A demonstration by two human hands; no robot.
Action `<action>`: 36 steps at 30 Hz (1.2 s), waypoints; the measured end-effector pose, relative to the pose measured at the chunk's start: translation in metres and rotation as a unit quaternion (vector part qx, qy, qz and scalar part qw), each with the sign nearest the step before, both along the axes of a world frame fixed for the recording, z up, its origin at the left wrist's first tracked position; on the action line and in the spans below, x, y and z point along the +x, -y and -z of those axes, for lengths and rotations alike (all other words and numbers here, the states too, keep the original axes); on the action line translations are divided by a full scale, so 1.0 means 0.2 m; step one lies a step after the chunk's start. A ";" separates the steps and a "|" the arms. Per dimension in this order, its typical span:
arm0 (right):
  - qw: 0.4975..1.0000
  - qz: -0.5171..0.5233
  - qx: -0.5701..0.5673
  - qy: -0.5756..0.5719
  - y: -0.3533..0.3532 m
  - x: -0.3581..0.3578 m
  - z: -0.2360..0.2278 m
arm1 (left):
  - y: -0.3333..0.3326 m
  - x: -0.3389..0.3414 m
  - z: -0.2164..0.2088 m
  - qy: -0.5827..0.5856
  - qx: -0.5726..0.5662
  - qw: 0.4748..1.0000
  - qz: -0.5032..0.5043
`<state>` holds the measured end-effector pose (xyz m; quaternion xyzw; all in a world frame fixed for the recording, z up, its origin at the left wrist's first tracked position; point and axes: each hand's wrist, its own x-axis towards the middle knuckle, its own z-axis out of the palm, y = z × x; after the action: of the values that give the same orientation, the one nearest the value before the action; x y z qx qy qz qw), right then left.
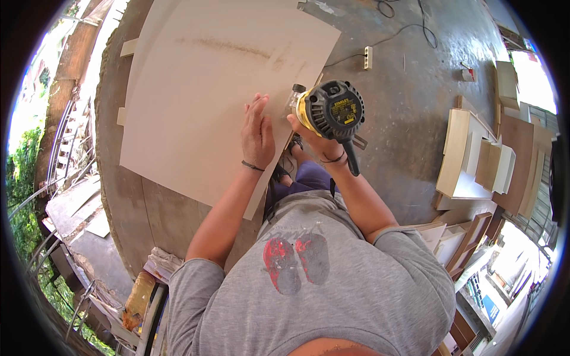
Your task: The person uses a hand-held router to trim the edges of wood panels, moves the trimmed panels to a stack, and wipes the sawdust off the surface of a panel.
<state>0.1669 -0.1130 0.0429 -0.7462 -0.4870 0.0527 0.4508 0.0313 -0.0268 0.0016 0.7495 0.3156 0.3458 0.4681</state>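
A yellow and black trim router (pixel 333 110) stands at the right edge of a large pale board (pixel 190 113). My right hand (pixel 317 143) is wrapped round the router's body from the near side; part of the grip is hidden beneath the motor housing. Just left of it, my left hand (pixel 257 135) has its fingers stretched forward, holding nothing. It is over the board, edge-on, and I cannot tell how firmly it touches the surface. A brownish streak of dust (pixel 231 47) crosses the far part of the board.
A power strip (pixel 368 57) with a dark cable (pixel 409 28) lies on the concrete floor ahead right. Wooden box-like pieces (pixel 469 154) stand at the right. My foot (pixel 285 175) is beside the board's edge. Stacked panels (pixel 466 240) lean at the near right.
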 end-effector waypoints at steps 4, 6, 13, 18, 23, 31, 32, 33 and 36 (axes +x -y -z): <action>0.999 0.003 0.010 0.050 -0.03 0.03 0.04 | 0.01 0.02 0.03 -0.049 0.047 0.998 0.006; 0.999 0.009 0.028 0.042 -0.05 0.06 0.06 | 0.01 0.04 0.03 -0.093 0.071 0.993 0.011; 0.999 -0.013 0.049 -0.018 -0.12 0.23 0.04 | 0.05 0.07 -0.05 -0.269 0.144 0.951 0.053; 0.991 0.031 0.072 -0.105 -0.21 0.41 0.10 | 0.06 0.08 -0.07 -0.307 0.177 0.932 0.071; 0.992 0.047 0.077 -0.090 -0.31 0.60 0.08 | 0.06 0.07 -0.05 -0.320 0.187 0.925 0.080; 0.992 0.069 0.096 -0.033 -0.45 0.86 0.04 | 0.06 0.07 -0.06 -0.317 0.182 0.927 0.080; 0.992 0.074 0.096 -0.019 -0.46 0.89 0.04 | 0.06 0.07 -0.06 -0.320 0.181 0.926 0.081; 0.992 0.083 0.093 -0.016 -0.48 0.93 0.04 | 0.06 0.07 -0.06 -0.321 0.184 0.925 0.081; 0.991 0.071 0.108 -0.035 -0.53 1.04 0.05 | 0.06 0.06 -0.05 -0.321 0.190 0.924 0.081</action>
<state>0.3740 -0.0067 0.0334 -0.7237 -0.4194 -0.0065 0.5481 0.0435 -0.0384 0.0106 0.9182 0.3156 0.1013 0.2171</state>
